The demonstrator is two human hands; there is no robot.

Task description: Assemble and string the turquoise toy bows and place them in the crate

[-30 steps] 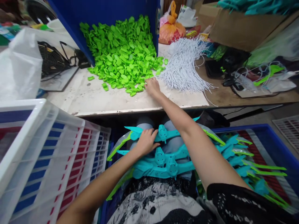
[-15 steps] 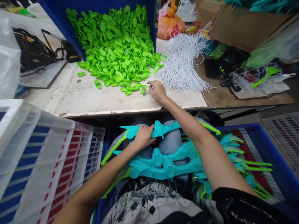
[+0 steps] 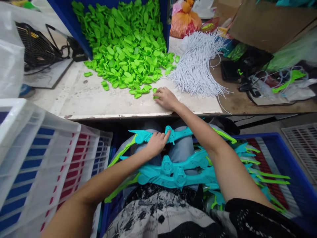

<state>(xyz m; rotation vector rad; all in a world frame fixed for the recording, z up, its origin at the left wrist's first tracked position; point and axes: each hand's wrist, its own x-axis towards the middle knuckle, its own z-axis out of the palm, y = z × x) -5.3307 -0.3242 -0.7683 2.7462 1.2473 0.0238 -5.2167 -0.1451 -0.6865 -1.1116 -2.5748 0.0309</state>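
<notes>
My left hand is closed around the middle of a teal toy bow with lime-green ends, held across my knees. Its index finger rests by the bow's raised hub. At the table's front, my right hand has its fingers curled at a small lime-green plastic piece; the thumb side is partly hidden. Beside those fingers lies the front of a large pile of similar green pieces. Nearer my body, more teal toy bows lie across my lap.
A bundle of white cords lies right of the pile. White plastic crates stand at my left. A blue bin with more bows is at my right. A black fan sits at the table's left.
My right hand has come down, its fingers closing on a green piece. My left hand has shifted slightly right along the bow, index finger now at the hub. The view has tilted a little.
</notes>
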